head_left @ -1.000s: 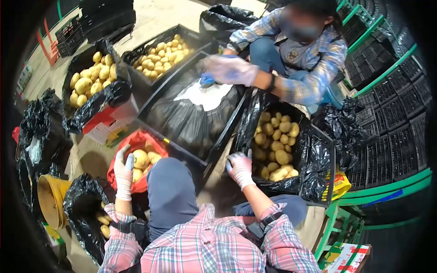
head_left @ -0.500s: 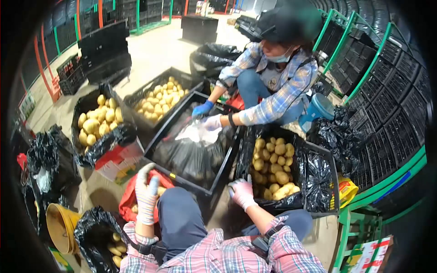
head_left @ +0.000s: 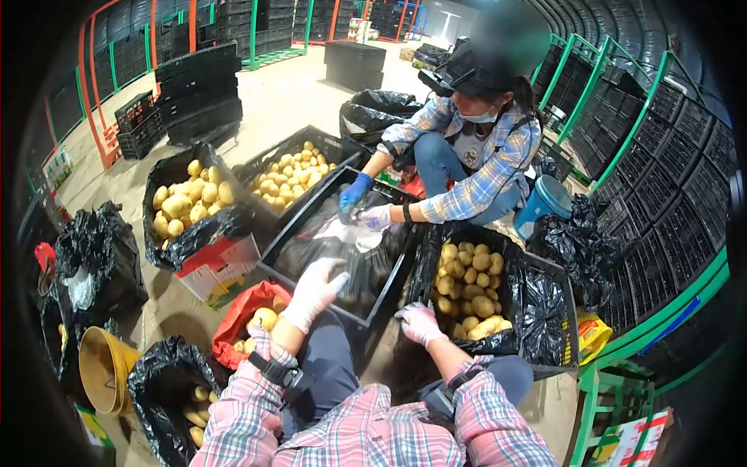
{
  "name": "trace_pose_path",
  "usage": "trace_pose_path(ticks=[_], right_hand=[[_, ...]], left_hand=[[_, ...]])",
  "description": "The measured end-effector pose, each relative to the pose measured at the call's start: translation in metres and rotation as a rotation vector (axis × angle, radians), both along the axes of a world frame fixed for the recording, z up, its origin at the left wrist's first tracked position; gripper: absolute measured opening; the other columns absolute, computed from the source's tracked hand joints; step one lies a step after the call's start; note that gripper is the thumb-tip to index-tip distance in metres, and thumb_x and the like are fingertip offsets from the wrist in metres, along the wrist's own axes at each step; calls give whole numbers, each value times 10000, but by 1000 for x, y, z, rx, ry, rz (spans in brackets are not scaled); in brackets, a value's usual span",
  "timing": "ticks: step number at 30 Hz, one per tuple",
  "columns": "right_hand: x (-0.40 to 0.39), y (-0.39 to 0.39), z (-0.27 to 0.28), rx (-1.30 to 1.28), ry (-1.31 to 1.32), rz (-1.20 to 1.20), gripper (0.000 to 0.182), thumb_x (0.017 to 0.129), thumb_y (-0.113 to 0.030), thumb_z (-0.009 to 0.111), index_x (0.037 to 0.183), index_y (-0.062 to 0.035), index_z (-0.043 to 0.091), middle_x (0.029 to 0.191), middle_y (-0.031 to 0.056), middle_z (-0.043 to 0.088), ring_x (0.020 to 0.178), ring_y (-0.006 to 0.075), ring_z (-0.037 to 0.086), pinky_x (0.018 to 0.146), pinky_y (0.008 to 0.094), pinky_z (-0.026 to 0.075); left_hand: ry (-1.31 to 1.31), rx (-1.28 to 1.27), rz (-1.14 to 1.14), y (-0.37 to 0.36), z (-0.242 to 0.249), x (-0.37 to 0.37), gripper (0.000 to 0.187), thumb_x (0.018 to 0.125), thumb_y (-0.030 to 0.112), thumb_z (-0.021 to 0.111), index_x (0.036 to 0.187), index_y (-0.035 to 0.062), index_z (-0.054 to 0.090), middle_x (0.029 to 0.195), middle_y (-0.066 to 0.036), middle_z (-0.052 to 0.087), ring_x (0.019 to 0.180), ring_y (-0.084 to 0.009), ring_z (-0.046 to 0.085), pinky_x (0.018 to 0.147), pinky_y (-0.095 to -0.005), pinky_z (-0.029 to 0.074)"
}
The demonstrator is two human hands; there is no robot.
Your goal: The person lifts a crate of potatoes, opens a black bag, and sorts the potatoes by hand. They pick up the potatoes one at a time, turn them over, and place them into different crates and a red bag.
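My left hand (head_left: pixel 317 292), in a pale glove, is raised by the near left side of the middle black crate (head_left: pixel 359 317). Its fingers are apart and hold nothing. Beneath the wrist sits a red bag (head_left: pixel 230 325) with potatoes (head_left: pixel 263 318) in it. My right hand (head_left: pixel 421 322), gloved too, has its fingers curled over the near left edge of the right crate (head_left: pixel 573 311), lined with black plastic and holding potatoes (head_left: pixel 471 286). A black plastic bag (head_left: pixel 354 272) fills the middle crate. The co-worker's blue-gloved hand (head_left: pixel 355 192) and pale-gloved hand (head_left: pixel 377 218) work over it.
A co-worker (head_left: pixel 478 156) squats opposite. More potatoes fill a lined box (head_left: pixel 191 257) and a crate (head_left: pixel 253 162) at left. A yellow bucket (head_left: pixel 105 373) and an open black bag (head_left: pixel 152 397) stand near left. Stacked crates (head_left: pixel 661 194) line the right; a blue bucket (head_left: pixel 545 204) is nearby.
My left hand has moved right, from above the red bag to the middle crate's edge. My right hand stays at the right crate. The view has shifted slightly.
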State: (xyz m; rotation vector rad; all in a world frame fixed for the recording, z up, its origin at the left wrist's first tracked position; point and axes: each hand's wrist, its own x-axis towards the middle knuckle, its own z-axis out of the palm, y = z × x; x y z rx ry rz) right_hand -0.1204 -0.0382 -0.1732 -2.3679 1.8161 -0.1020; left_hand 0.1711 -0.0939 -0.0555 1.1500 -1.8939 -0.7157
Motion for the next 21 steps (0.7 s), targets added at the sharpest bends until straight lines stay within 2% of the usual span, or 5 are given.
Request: trace_pose_path(ticks=[5,13,18,20,21], right_hand=[[-18,-14,-9,257,-18,120,368,694,-78,522,1010,-126,704,1043,136,669,1058,330,589,960,386,442],[-50,-54,-51,727,-382,170,346,725,-14,550,1027,-73,708,1012,111,701,981,232,648,892,300,475],[-35,-72,-29,745,-84,264,317,849,-203,527,1103,-92,680,1086,121,677,1031,243,627,914,307,465],[-14,-76,-9,609,335,357,340,890,-263,488,1124,-87,662,1121,95,667,1059,248,617,947,309,448],[16,-67,33,559,458,351,371,865,-311,463,1064,-72,667,1119,173,634,1072,332,586,913,370,471]], left_hand=[[400,-183,231,23,17,29,435,831,233,633,1204,24,555,1176,-172,582,1118,-316,547,1006,-382,398],[-441,-158,929,189,-55,184,544,725,245,683,1203,22,551,1266,-185,520,1194,-374,451,1030,-456,335],[-752,114,1093,262,-84,218,699,686,333,720,1288,69,481,1373,-132,441,1284,-326,375,1062,-486,279],[-710,381,1160,280,-90,223,781,721,413,700,1342,29,422,1409,-164,402,1302,-340,358,1073,-461,285],[-667,503,1176,288,-106,229,819,735,449,690,1362,11,398,1420,-183,387,1311,-354,345,1077,-449,286]])
